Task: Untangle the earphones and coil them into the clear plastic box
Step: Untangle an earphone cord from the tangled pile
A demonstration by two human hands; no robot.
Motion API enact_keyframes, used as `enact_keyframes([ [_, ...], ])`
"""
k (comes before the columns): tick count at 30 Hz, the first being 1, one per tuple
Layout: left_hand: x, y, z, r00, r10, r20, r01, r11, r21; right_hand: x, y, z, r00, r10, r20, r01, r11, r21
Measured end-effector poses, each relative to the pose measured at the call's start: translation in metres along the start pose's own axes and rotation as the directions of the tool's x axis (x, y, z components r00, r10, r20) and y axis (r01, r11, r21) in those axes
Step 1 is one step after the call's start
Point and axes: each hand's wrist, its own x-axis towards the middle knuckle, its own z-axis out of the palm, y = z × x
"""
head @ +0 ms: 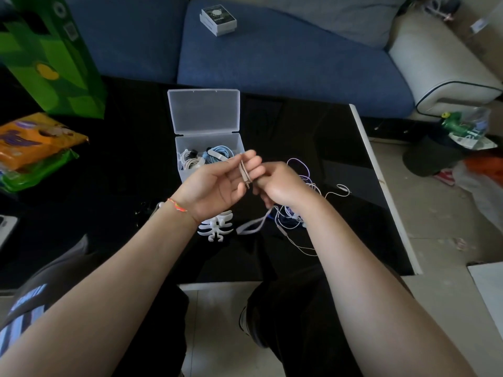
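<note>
Landmark: clear plastic box, lid open, standing on the black table.

Inside the box: coiled white and blue earphones. These sets look finished, so progress is partial.

Just in front of the box, slightly right: left hand, palm up, fingers half-curled, with a beige cord looped round them. The coil's long axis runs roughly from the palm toward the box, tilted a little right. One set is therefore mid-coil, not yet stowed.

Right of that: right hand, back to the camera, fingertips pinching the same cord at the coil's near end; the exact grip is hidden.

In front and to the right of the box: tangled pile of white and purple cords on the table, with strands straying right. Judged as remaining work. A white cable winder lies beside it.
</note>
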Motion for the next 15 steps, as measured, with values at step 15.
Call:
enact_keyframes([
  [15, 0.012, -0.007, -0.019, 0.94, 0.323, -0.109, -0.235, 0.846, 0.478, -0.006, -0.007, 0.001, 0.982, 0.055, 0.181, -0.028, 0.988, -0.15],
])
